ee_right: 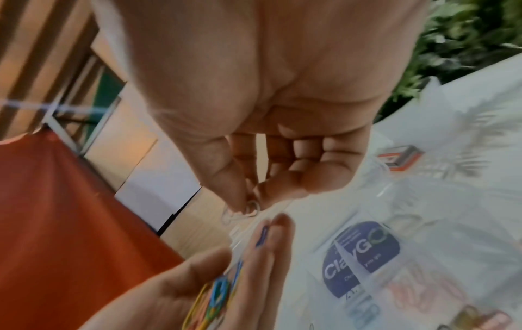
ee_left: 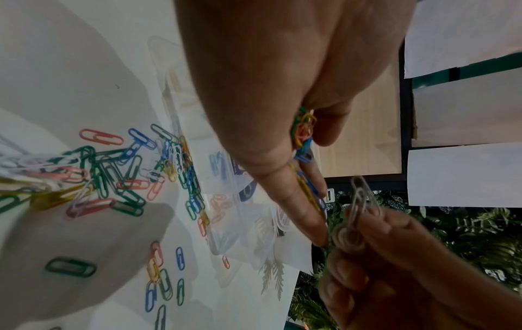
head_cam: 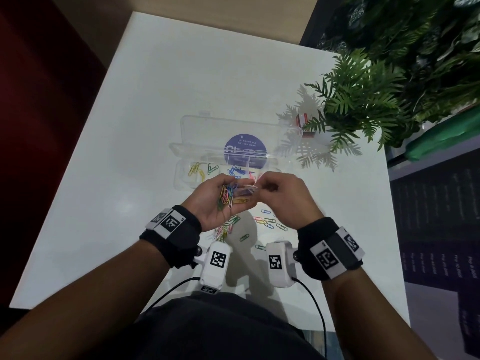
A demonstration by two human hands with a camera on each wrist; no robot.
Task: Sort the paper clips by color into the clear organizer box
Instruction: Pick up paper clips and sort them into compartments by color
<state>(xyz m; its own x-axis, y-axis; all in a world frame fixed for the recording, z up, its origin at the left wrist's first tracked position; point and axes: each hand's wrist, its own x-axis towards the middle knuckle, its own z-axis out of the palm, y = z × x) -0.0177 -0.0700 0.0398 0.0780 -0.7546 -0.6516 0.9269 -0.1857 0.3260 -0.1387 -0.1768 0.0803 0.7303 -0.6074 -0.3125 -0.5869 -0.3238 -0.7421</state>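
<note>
Red wall or panel [head_cam: 39,100] fills the far left of the head view, next to the white table [head_cam: 104,203] that carries everything. On the table's left half sits the clear organizer box [head_cam: 181,178], its lid [head_cam: 207,126] open and lying flat beyond it, with a round blue sticker [head_cam: 245,149] showing through the plastic. Inside the box, yellow clips [head_cam: 195,171] lie in the leftmost compartment, a couple of green ones [head_cam: 212,168] just to their right, then blue ones [head_cam: 235,171]; pinkish clips farther right are partly hidden by the hands.

Just in front of the box the left hand [head_cam: 220,201] is cupped palm up, fingers loosely curled round a handful of mixed paper clips [head_cam: 230,194] — yellow, green, blue, red. Touching distance to its right, the right hand [head_cam: 283,196] pinches a few white clips [ee_left: 361,201] between thumb and forefinger, the other fingers curled in; both hands block the box's near edge.

Below the hands, a loose heap of clips [head_cam: 228,227] lies on the table, with scattered ones [head_cam: 267,222] trailing to the right. Farther right — a small red and white box [head_cam: 302,123] under the fronds of a green plant [head_cam: 358,100] at the table's right edge.
</note>
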